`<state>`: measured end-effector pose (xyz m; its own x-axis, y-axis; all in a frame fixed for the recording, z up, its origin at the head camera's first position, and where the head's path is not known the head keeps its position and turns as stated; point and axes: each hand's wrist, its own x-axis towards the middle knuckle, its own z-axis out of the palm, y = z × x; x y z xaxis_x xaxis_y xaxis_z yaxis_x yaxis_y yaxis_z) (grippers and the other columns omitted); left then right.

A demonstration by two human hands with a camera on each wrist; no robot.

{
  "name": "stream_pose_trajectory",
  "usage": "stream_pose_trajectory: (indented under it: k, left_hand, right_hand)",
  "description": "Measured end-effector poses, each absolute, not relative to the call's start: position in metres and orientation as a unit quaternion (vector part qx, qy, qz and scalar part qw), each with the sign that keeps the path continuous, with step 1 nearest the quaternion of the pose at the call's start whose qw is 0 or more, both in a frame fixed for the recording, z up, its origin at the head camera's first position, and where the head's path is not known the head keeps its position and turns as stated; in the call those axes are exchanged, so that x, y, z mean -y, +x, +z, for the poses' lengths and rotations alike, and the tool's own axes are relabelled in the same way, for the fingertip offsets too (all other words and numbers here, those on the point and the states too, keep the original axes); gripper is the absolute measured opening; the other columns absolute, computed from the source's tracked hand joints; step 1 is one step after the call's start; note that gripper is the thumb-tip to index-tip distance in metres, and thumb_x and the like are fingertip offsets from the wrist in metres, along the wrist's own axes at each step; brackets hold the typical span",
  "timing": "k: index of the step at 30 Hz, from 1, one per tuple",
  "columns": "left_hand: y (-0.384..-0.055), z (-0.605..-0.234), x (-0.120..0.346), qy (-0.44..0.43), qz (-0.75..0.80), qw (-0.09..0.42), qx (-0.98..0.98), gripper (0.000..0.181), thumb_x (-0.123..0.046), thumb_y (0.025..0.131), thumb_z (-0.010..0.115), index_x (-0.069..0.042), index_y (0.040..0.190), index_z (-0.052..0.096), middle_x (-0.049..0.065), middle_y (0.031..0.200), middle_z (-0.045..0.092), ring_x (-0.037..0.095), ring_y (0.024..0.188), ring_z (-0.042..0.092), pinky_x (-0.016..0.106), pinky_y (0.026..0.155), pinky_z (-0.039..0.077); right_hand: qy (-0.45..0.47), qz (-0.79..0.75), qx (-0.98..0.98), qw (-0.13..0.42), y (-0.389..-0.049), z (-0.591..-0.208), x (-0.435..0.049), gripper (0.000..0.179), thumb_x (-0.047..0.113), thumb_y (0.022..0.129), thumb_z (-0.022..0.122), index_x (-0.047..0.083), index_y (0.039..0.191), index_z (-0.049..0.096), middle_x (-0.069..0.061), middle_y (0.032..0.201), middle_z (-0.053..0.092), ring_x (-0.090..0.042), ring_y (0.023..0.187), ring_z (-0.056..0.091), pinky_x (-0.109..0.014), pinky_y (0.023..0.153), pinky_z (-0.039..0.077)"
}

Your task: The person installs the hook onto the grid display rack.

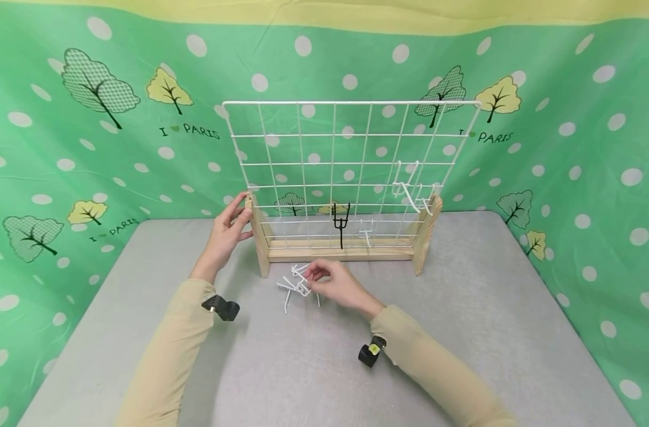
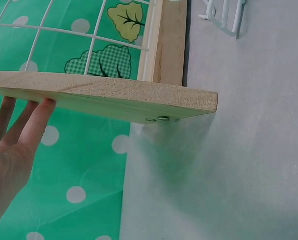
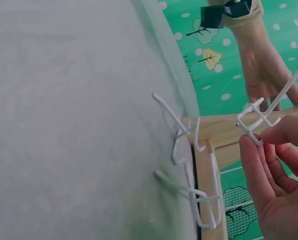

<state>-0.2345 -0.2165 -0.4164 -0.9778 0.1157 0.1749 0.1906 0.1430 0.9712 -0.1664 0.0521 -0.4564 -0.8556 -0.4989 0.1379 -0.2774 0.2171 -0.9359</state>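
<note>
A white wire grid panel [image 1: 351, 135] stands upright in a wooden stand [image 1: 340, 255]. My left hand [image 1: 220, 240] touches the outer face of the stand's left side board [image 1: 258, 240], its fingers fairly straight in the left wrist view. Between the thumb and fingertips of my right hand [image 1: 339, 286] I pinch a white wire hook [image 3: 261, 119], lifted off the table in front of the stand's left part. Two more white hooks [image 3: 201, 200] lie on the table below it, partly overlapping the base in the right wrist view.
On the grid hang a black hook [image 1: 341, 224] low in the middle, a small white hook [image 1: 365, 233] beside it, and white hooks [image 1: 407, 187] at the right. A grey table [image 1: 495, 308] lies under everything. Green dotted cloth [image 1: 314, 65] surrounds the back and sides.
</note>
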Motion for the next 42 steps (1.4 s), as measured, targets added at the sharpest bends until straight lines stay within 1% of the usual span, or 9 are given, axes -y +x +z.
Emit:
stream_pose_trajectory:
  k: [3,8,14,20,25,28,36,39,42]
  left_hand:
    - [-0.235,-0.417,0.217,-0.1,-0.647,0.031,0.755,0.054,-0.03,0.102,0.048,-0.021,0.153,0.03,0.025,0.139,0.04,0.04,0.124,0.043,0.034,0.086,0.056]
    - [-0.236,-0.418,0.218,-0.1,-0.651,0.03,0.752,0.055,-0.03,0.102,0.048,-0.02,0.153,0.03,0.025,0.139,0.04,0.04,0.124,0.044,0.031,0.085,0.056]
    - [-0.236,-0.418,0.218,-0.098,-0.657,0.028,0.747,0.055,-0.03,0.102,0.049,-0.02,0.153,0.031,0.025,0.139,0.041,0.041,0.123,0.044,0.029,0.083,0.057]
    - [-0.236,-0.419,0.218,-0.097,-0.658,0.027,0.746,0.055,-0.03,0.102,0.049,-0.019,0.153,0.031,0.026,0.139,0.04,0.042,0.124,0.043,0.026,0.081,0.057]
    - [-0.236,-0.419,0.218,-0.098,-0.66,0.028,0.744,0.055,-0.03,0.102,0.049,-0.018,0.153,0.031,0.026,0.139,0.04,0.042,0.124,0.043,0.026,0.081,0.057]
    - [-0.236,-0.418,0.218,-0.098,-0.659,0.027,0.745,0.055,-0.03,0.102,0.049,-0.019,0.153,0.031,0.026,0.139,0.04,0.042,0.124,0.043,0.026,0.081,0.057]
    - [-0.236,-0.418,0.218,-0.095,-0.658,0.028,0.747,0.055,-0.03,0.102,0.048,-0.019,0.153,0.031,0.025,0.138,0.041,0.041,0.123,0.044,0.026,0.082,0.057]
    - [-0.236,-0.418,0.217,-0.093,-0.657,0.029,0.748,0.054,-0.031,0.102,0.048,-0.019,0.153,0.031,0.024,0.137,0.041,0.038,0.121,0.045,0.026,0.081,0.057]
    - [-0.235,-0.418,0.217,-0.092,-0.655,0.03,0.749,0.054,-0.03,0.102,0.048,-0.02,0.152,0.032,0.023,0.137,0.042,0.036,0.12,0.046,0.026,0.081,0.057]
  right_hand:
    - [-0.247,-0.579,-0.772,0.09,-0.169,-0.453,-0.048,0.018,-0.011,0.084,0.064,-0.009,0.102,0.063,-0.02,0.097,0.064,-0.027,0.088,0.06,-0.042,0.082,0.055]
    - [-0.253,-0.587,-0.766,0.066,-0.175,-0.446,-0.045,0.017,-0.013,0.083,0.063,-0.009,0.099,0.063,-0.018,0.094,0.064,-0.023,0.086,0.06,-0.041,0.083,0.056]
    - [-0.23,-0.604,-0.762,0.047,-0.182,-0.439,-0.042,0.017,-0.012,0.083,0.063,-0.009,0.099,0.063,-0.022,0.095,0.064,-0.024,0.086,0.061,-0.038,0.084,0.055]
    - [-0.217,-0.617,-0.756,0.036,-0.185,-0.438,-0.037,0.018,-0.013,0.083,0.062,-0.013,0.101,0.061,-0.029,0.098,0.062,-0.034,0.09,0.06,-0.047,0.088,0.053]
    - [-0.19,-0.622,-0.759,0.013,-0.184,-0.434,-0.036,0.018,-0.011,0.084,0.063,-0.011,0.102,0.062,-0.02,0.094,0.063,-0.027,0.088,0.06,-0.035,0.086,0.054]
    - [-0.179,-0.632,-0.754,-0.002,-0.185,-0.433,-0.036,0.017,-0.011,0.084,0.064,-0.011,0.101,0.063,-0.02,0.092,0.063,-0.027,0.087,0.061,-0.031,0.083,0.055]
    - [-0.173,-0.648,-0.742,-0.005,-0.183,-0.426,-0.042,0.021,-0.014,0.085,0.061,-0.018,0.105,0.058,-0.031,0.098,0.06,-0.04,0.091,0.058,-0.043,0.088,0.053]
    - [-0.163,-0.647,-0.745,-0.009,-0.184,-0.428,-0.043,0.02,-0.013,0.085,0.06,-0.016,0.104,0.058,-0.027,0.097,0.06,-0.036,0.091,0.059,-0.039,0.087,0.054]
    - [-0.14,-0.65,-0.747,-0.024,-0.188,-0.435,-0.044,0.019,-0.01,0.085,0.062,-0.011,0.104,0.06,-0.019,0.095,0.062,-0.028,0.089,0.06,-0.029,0.083,0.054]
